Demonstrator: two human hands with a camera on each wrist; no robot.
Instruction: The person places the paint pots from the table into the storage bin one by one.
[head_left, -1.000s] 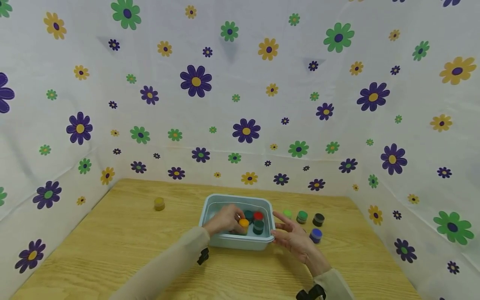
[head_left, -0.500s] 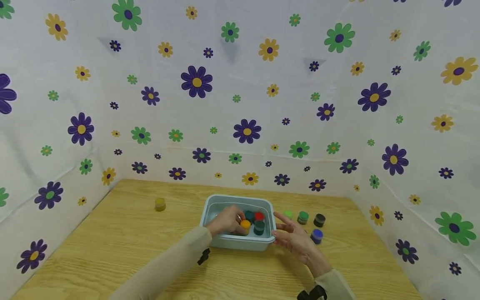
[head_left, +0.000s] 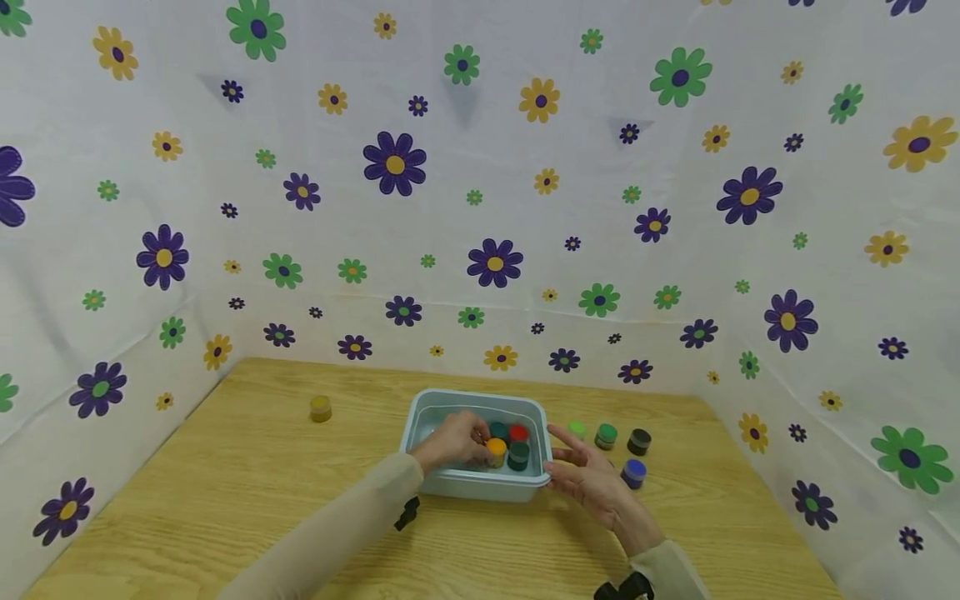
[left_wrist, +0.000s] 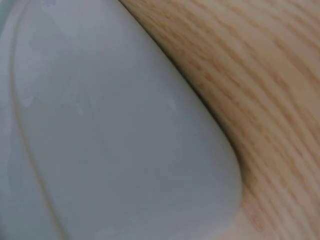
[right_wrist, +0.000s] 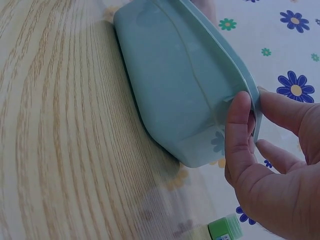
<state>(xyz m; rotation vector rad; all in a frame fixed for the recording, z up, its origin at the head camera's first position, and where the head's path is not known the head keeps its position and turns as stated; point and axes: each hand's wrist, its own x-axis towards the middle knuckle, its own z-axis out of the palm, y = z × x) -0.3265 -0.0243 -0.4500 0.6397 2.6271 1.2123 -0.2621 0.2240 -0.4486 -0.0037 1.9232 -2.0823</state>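
Observation:
A light blue plastic tub stands mid-table. My left hand reaches inside it, fingertips against the left side of an orange-lidded paint jar. A dark green paint jar, a red-lidded one and a dark teal one are beside it. At the tub's right end, my right hand holds the rim. The right wrist view shows the rim between the fingers of that hand. In the left wrist view only the tub's wall and wood show; the left hand is hidden.
A yellow paint jar stands alone at left. Right of the tub are light green, green, black and blue paint jars. Flower-printed cloth rises behind and beside the wooden table.
The orange-lidded jar has shifted slightly right, toward the dark green jar. More of it shows now, with my left fingers at its left side. My right hand has stayed on the rim.

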